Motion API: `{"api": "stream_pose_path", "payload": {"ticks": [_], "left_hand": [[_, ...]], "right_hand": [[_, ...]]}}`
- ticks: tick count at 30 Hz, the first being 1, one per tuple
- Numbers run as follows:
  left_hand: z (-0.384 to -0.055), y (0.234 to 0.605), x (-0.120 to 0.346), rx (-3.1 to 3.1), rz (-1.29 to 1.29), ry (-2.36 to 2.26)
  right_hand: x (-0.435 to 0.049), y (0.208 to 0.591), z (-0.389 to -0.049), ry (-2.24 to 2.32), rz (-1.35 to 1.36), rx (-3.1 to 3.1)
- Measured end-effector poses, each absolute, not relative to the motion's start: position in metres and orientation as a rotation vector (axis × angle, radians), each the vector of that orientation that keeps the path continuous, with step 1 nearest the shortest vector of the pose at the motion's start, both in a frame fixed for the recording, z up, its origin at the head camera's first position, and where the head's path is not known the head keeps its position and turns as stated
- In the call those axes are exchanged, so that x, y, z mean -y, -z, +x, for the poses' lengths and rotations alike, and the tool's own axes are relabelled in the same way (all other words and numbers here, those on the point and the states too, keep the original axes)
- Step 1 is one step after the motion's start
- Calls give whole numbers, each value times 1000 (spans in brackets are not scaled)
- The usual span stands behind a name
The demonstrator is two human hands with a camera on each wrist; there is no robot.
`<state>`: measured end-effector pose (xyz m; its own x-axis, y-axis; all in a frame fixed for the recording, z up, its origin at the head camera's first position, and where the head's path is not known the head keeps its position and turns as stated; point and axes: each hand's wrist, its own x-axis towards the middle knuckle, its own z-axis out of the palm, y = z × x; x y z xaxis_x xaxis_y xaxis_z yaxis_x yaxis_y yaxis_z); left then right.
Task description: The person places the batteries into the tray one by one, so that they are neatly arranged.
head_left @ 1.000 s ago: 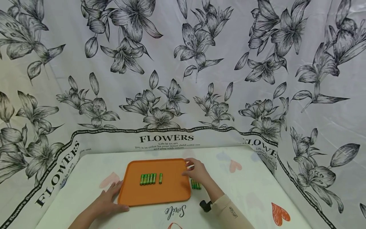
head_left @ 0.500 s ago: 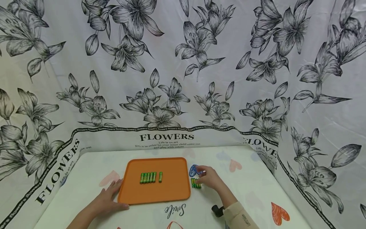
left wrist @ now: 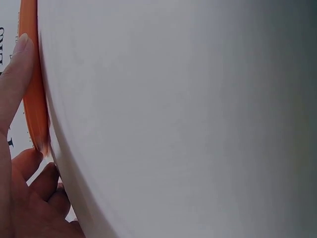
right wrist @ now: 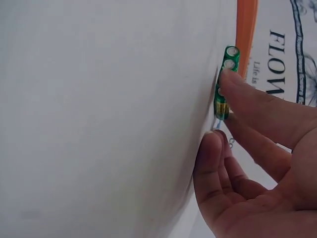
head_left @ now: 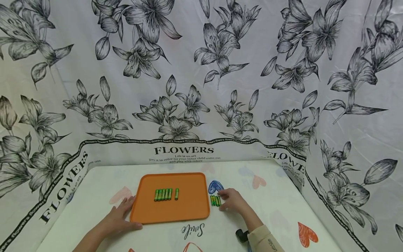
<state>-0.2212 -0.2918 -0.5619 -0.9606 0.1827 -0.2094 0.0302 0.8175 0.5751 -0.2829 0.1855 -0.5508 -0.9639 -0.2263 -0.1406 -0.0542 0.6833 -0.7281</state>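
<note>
An orange tray [head_left: 189, 210] lies on the table. On it, several green batteries [head_left: 163, 194] stand side by side in a row, with a single battery [head_left: 176, 194] a little to their right. My left hand [head_left: 116, 218] rests against the tray's left side, fingers spread, fingertips touching its rim [left wrist: 34, 109]. Just past the tray's right edge lies another short row of green batteries [head_left: 213, 201]. There my right hand [head_left: 234, 201] has thumb and index finger at the two ends of the nearest battery [right wrist: 222, 106], pinching it; the thumb covers part of the row.
The table wears a white cloth [head_left: 270, 196] printed with hearts and the word Smile. A blue printed heart [head_left: 215, 186] shows above the right-hand batteries. A floral curtain [head_left: 189, 105] hangs behind and at both sides. A black wrist device [head_left: 241, 235] sits by the right sleeve.
My right hand has come from over the tray's right edge to the batteries beside it, moving right and down. The left hand has stayed at the tray's left side.
</note>
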Motion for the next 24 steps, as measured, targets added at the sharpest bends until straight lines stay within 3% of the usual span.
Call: {"api": "stream_pose_path", "payload": {"ticks": [10, 24], "left_hand": [[-222, 560, 291, -2733, 145, -856], [-221, 558, 290, -2736, 140, -844]], "right_hand": [[-183, 551, -281, 1080, -184, -2725], [-181, 538, -287, 1350, -319, -2636]]}}
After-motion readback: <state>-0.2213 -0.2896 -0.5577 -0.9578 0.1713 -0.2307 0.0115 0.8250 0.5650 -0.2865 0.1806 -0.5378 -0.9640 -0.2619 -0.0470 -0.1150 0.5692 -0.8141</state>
